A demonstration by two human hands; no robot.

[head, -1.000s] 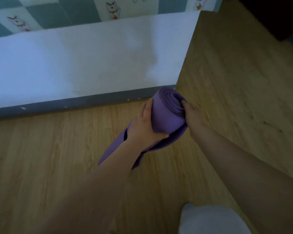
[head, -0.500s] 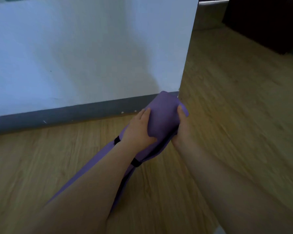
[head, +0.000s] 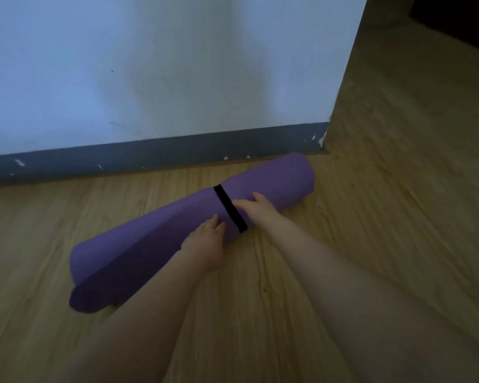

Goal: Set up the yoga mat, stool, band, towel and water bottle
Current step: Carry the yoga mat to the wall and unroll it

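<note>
Lying on floor (head: 371,217), rolled yoga mat (head: 161,244), strapped.

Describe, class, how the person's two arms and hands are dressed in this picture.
Both forearms are bare: no sleeves reach into view. The left hand and right hand wear no gloves, and no watch, bracelet or ring is visible in the dim light.

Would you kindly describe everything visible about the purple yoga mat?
The yoga mat is purple, matte and foam-like, still rolled into a tube and bound by a black strap near its middle. It lies diagonally on the wooden floor, far end close to the grey baseboard, near end loosening. The left hand and right hand rest on it beside the strap.
</note>
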